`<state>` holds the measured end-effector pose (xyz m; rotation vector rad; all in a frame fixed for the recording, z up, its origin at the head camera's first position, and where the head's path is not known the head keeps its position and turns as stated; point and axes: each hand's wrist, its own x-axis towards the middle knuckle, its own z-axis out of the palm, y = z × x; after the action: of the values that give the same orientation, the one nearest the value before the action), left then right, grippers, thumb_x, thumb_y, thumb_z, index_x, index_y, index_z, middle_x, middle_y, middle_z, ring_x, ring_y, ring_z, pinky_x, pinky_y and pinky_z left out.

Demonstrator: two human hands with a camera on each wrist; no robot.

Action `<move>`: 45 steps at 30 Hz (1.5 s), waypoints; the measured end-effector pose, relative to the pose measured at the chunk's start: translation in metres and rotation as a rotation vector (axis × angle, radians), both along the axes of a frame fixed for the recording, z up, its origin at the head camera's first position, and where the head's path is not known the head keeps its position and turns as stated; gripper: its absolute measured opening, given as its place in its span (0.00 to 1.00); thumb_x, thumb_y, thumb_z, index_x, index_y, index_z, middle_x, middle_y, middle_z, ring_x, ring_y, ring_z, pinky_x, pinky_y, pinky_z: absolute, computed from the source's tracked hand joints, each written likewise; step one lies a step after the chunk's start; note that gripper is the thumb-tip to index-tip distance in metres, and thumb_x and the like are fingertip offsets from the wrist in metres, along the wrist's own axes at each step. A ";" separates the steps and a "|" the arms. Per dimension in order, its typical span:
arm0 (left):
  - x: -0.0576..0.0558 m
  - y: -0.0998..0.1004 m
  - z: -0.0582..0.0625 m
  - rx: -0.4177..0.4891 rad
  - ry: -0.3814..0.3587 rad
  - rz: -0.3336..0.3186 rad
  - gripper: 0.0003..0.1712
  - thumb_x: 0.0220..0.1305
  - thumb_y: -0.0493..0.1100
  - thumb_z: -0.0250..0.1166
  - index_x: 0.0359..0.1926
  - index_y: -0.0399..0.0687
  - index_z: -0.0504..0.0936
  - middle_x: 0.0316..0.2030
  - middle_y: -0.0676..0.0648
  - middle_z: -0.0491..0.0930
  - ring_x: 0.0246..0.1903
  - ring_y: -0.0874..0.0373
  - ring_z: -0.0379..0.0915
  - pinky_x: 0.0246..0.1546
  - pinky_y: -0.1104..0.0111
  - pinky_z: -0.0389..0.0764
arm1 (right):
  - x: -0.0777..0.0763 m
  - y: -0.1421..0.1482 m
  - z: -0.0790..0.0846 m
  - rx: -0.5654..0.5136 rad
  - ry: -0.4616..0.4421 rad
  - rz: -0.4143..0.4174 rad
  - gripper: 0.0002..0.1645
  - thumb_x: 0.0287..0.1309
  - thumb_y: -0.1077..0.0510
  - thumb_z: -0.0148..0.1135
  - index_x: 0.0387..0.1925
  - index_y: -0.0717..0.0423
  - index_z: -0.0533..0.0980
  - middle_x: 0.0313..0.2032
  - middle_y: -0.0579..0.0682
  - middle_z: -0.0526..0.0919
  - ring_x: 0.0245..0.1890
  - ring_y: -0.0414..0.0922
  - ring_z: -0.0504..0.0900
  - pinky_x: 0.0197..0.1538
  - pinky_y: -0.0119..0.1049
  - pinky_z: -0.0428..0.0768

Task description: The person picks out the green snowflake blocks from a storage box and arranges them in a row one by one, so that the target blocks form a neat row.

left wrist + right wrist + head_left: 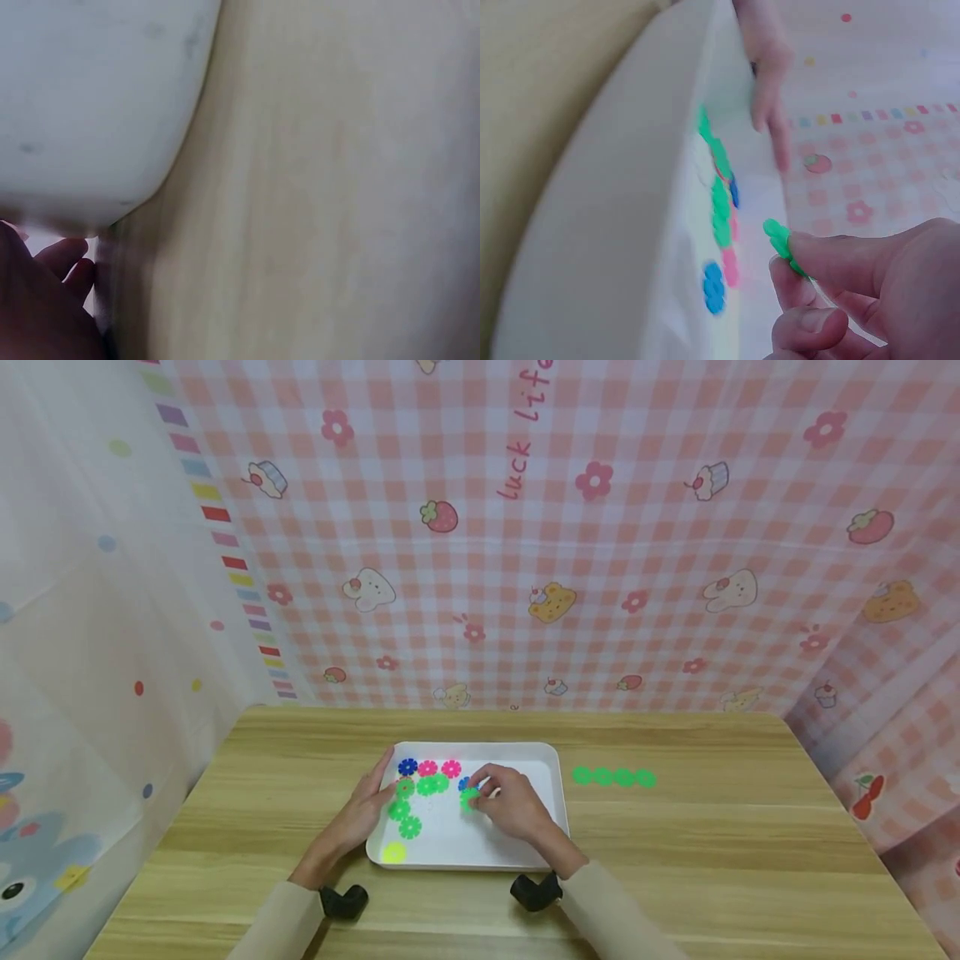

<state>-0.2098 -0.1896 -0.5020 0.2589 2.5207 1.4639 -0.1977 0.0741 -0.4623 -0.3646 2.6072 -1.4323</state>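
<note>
A white tray (487, 847) lies on the table, and my left hand (356, 818) holds its left rim, thumb over the inside. Between thumb and fingers my right hand (513, 802) pinches a green notched disc (778, 238), raised above the tray floor. A light blue disc (713, 287) lies just below, partly hidden by the right hand in the head view. Toward the tray's left are a dark blue disc (407, 767), pink discs (427, 768), several green discs (410, 827) and a yellow disc (394, 853). The left wrist view shows mostly the tray's outer side.
To the tray's right, several green discs (625, 777) form a row on the wooden table (712, 860). Black wrist devices (345, 902) sit by both cuffs. A pink checked curtain (525, 543) hangs behind the table, with a white dotted cloth (112, 610) on the left.
</note>
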 end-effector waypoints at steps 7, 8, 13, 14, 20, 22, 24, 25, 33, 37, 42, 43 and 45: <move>0.004 0.003 0.012 0.039 -0.016 0.000 0.35 0.80 0.41 0.39 0.79 0.46 0.37 0.79 0.40 0.33 0.77 0.41 0.24 0.72 0.42 0.27 | -0.003 0.033 0.006 -0.065 0.002 -0.086 0.08 0.57 0.63 0.70 0.39 0.52 0.81 0.29 0.46 0.81 0.24 0.41 0.73 0.28 0.32 0.70; 0.004 0.003 0.012 0.043 -0.013 0.000 0.34 0.80 0.41 0.39 0.79 0.45 0.37 0.79 0.40 0.34 0.77 0.41 0.25 0.73 0.42 0.28 | -0.003 0.038 0.006 -0.077 0.002 -0.102 0.08 0.57 0.63 0.70 0.39 0.52 0.81 0.29 0.46 0.81 0.24 0.41 0.73 0.27 0.31 0.70; 0.000 0.000 0.000 0.054 0.015 0.007 0.34 0.80 0.40 0.39 0.79 0.47 0.38 0.79 0.40 0.35 0.77 0.41 0.27 0.73 0.43 0.30 | -0.004 0.069 0.007 -0.142 -0.033 -0.176 0.10 0.57 0.62 0.70 0.42 0.53 0.81 0.32 0.49 0.82 0.27 0.50 0.76 0.28 0.31 0.71; -0.001 -0.001 -0.004 0.052 0.026 0.008 0.34 0.80 0.41 0.40 0.80 0.48 0.39 0.79 0.41 0.36 0.77 0.41 0.27 0.73 0.43 0.30 | -0.005 0.075 0.007 -0.156 -0.038 -0.186 0.10 0.58 0.62 0.70 0.43 0.54 0.81 0.33 0.50 0.82 0.29 0.52 0.77 0.29 0.31 0.72; -0.001 -0.003 -0.006 0.066 0.037 0.010 0.34 0.79 0.41 0.40 0.80 0.48 0.40 0.79 0.40 0.36 0.77 0.41 0.27 0.73 0.42 0.30 | -0.008 0.110 0.004 -0.151 -0.018 -0.241 0.13 0.62 0.60 0.67 0.48 0.56 0.80 0.39 0.53 0.82 0.37 0.48 0.79 0.36 0.30 0.76; -0.001 -0.003 -0.006 0.074 0.033 0.009 0.34 0.80 0.41 0.40 0.79 0.47 0.39 0.79 0.40 0.36 0.77 0.41 0.27 0.73 0.42 0.31 | -0.009 0.121 0.003 -0.152 -0.020 -0.261 0.14 0.63 0.59 0.66 0.49 0.57 0.80 0.40 0.54 0.83 0.36 0.47 0.79 0.33 0.29 0.76; -0.001 -0.003 -0.005 0.084 0.027 0.010 0.34 0.80 0.40 0.40 0.79 0.46 0.39 0.79 0.40 0.35 0.77 0.41 0.27 0.73 0.43 0.31 | -0.009 0.133 0.002 -0.160 -0.029 -0.286 0.15 0.63 0.59 0.65 0.50 0.59 0.79 0.40 0.55 0.83 0.33 0.48 0.80 0.29 0.30 0.74; 0.000 -0.003 -0.003 0.088 0.024 0.011 0.34 0.80 0.40 0.40 0.79 0.45 0.39 0.79 0.39 0.35 0.77 0.41 0.27 0.73 0.43 0.31 | -0.008 0.139 0.003 -0.167 -0.031 -0.296 0.15 0.64 0.58 0.65 0.50 0.60 0.78 0.40 0.55 0.82 0.33 0.47 0.80 0.28 0.30 0.74; 0.014 0.007 0.032 0.099 -0.016 -0.009 0.33 0.79 0.37 0.39 0.78 0.36 0.39 0.78 0.34 0.35 0.76 0.37 0.27 0.73 0.41 0.31 | -0.004 0.190 0.000 -0.148 -0.025 -0.361 0.20 0.67 0.53 0.63 0.55 0.60 0.76 0.39 0.49 0.82 0.31 0.40 0.79 0.32 0.32 0.78; 0.014 0.007 0.033 0.090 -0.021 -0.015 0.33 0.79 0.37 0.39 0.78 0.36 0.38 0.78 0.34 0.34 0.76 0.37 0.26 0.73 0.41 0.32 | -0.003 0.211 -0.008 -0.101 -0.026 -0.392 0.23 0.68 0.49 0.61 0.57 0.59 0.75 0.42 0.50 0.82 0.35 0.39 0.78 0.34 0.32 0.78; 0.003 0.002 0.010 0.088 -0.016 -0.003 0.34 0.80 0.39 0.39 0.79 0.42 0.37 0.79 0.38 0.34 0.77 0.41 0.26 0.74 0.44 0.31 | -0.003 0.229 -0.019 -0.062 -0.044 -0.465 0.24 0.68 0.48 0.61 0.59 0.57 0.74 0.41 0.49 0.83 0.35 0.37 0.75 0.34 0.30 0.75; 0.001 0.001 0.005 0.083 -0.010 0.000 0.34 0.80 0.39 0.39 0.79 0.44 0.38 0.79 0.39 0.34 0.77 0.42 0.26 0.74 0.44 0.31 | -0.003 0.232 -0.021 -0.062 -0.046 -0.482 0.24 0.68 0.49 0.61 0.59 0.57 0.74 0.40 0.48 0.83 0.34 0.37 0.75 0.33 0.29 0.75; -0.002 0.000 -0.001 0.071 0.008 0.004 0.34 0.80 0.40 0.39 0.79 0.46 0.38 0.79 0.40 0.35 0.77 0.42 0.27 0.74 0.43 0.31 | -0.003 0.235 -0.025 -0.070 -0.045 -0.510 0.23 0.68 0.50 0.61 0.58 0.58 0.75 0.39 0.45 0.83 0.34 0.36 0.75 0.33 0.29 0.75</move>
<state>-0.2116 -0.1897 -0.5028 0.2717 2.4803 1.5593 -0.2005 0.3096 -0.4873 0.3527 2.7367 -1.6453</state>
